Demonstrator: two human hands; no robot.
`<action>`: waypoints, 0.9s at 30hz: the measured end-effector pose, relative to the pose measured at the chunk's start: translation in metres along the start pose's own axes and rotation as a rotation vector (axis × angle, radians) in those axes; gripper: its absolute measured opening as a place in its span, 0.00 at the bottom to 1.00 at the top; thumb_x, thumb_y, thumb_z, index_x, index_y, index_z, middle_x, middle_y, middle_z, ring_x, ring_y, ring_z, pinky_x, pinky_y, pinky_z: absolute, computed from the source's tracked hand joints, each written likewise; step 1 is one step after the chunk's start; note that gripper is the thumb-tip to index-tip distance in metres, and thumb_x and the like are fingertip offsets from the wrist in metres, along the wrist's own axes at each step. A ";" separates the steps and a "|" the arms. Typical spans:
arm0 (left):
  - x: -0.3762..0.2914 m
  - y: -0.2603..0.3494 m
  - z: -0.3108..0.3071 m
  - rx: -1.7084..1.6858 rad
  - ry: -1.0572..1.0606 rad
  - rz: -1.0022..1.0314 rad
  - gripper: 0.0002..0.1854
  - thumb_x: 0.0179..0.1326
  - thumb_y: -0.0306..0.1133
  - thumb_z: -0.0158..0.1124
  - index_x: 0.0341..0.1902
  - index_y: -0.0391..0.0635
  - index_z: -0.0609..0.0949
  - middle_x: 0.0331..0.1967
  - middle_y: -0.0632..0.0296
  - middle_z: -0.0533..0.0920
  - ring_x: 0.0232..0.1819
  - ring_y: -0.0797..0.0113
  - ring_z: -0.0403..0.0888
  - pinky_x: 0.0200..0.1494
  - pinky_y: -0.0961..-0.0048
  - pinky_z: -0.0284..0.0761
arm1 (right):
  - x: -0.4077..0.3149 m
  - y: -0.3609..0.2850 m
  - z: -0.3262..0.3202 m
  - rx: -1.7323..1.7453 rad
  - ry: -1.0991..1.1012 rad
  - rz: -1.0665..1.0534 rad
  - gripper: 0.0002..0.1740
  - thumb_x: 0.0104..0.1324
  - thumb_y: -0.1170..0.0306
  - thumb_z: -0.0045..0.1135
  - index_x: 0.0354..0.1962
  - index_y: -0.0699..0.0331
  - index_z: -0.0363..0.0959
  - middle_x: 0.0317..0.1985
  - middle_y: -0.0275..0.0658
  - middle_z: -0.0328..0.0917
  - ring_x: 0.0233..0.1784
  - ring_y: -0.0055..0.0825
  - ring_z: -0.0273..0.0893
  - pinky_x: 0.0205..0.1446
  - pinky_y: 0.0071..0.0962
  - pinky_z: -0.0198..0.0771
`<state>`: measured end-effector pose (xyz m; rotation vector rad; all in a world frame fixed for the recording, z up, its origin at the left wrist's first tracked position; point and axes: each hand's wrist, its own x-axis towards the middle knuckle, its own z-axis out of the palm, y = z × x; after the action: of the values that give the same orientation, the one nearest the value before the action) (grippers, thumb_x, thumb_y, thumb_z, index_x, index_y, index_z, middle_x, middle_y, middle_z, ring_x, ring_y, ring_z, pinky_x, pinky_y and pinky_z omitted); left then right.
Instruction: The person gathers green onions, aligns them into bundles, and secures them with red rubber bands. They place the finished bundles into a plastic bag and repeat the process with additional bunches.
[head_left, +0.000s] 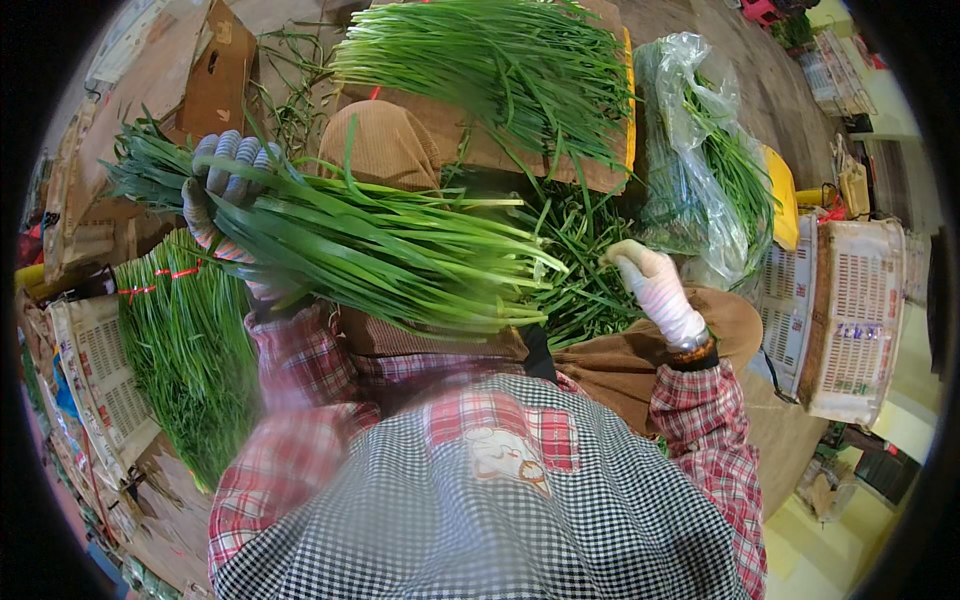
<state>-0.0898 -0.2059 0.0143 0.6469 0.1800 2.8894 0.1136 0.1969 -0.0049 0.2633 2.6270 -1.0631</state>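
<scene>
In a striped glove, my left hand (229, 180) is closed around the leafy end of a bunch of garlic chives (390, 247). The pale stem ends point right, across my lap. My right hand (652, 281), in a whitish glove, is right of those stem ends, above my knee, with its fingers bent; whether it pinches anything is unclear. Loose green leaves (585, 277) lie in a heap between my legs, beside that hand. Ahead of me a big pile of chives (487, 75) rests on a cardboard sheet (592, 169).
A clear plastic bag (697, 157) with greens lies at the front right, near a yellow object (781, 199) and white plastic crates (855, 322). On the left are tied chives (187, 337), another crate (105, 382) and a cardboard box (217, 71). Leaf scraps (296, 82) litter the floor.
</scene>
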 end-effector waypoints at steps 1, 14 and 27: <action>0.002 -0.004 0.002 -0.005 0.004 -0.004 0.11 0.62 0.31 0.64 0.34 0.52 0.68 0.27 0.75 0.66 0.27 0.82 0.63 0.38 0.79 0.63 | -0.005 0.000 -0.010 -0.073 -0.027 0.218 0.10 0.67 0.74 0.54 0.45 0.59 0.78 0.39 0.39 0.82 0.40 0.33 0.81 0.46 0.26 0.74; 0.009 -0.009 0.011 0.055 -0.029 -0.015 0.13 0.62 0.35 0.66 0.37 0.53 0.69 0.27 0.76 0.64 0.28 0.82 0.61 0.38 0.78 0.58 | 0.098 -0.139 0.063 0.471 -0.032 -0.409 0.10 0.66 0.71 0.59 0.45 0.63 0.78 0.41 0.40 0.83 0.47 0.31 0.81 0.53 0.30 0.74; 0.002 0.003 -0.015 0.046 -0.099 -0.021 0.13 0.61 0.36 0.67 0.36 0.54 0.69 0.29 0.75 0.67 0.31 0.78 0.66 0.42 0.74 0.64 | 0.040 -0.040 0.006 -0.108 0.162 -0.236 0.22 0.63 0.65 0.59 0.56 0.57 0.75 0.51 0.44 0.79 0.56 0.42 0.76 0.63 0.37 0.68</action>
<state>-0.0986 -0.2093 0.0020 0.7894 0.2382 2.8330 0.0665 0.1661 0.0034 0.0151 2.9073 -1.0032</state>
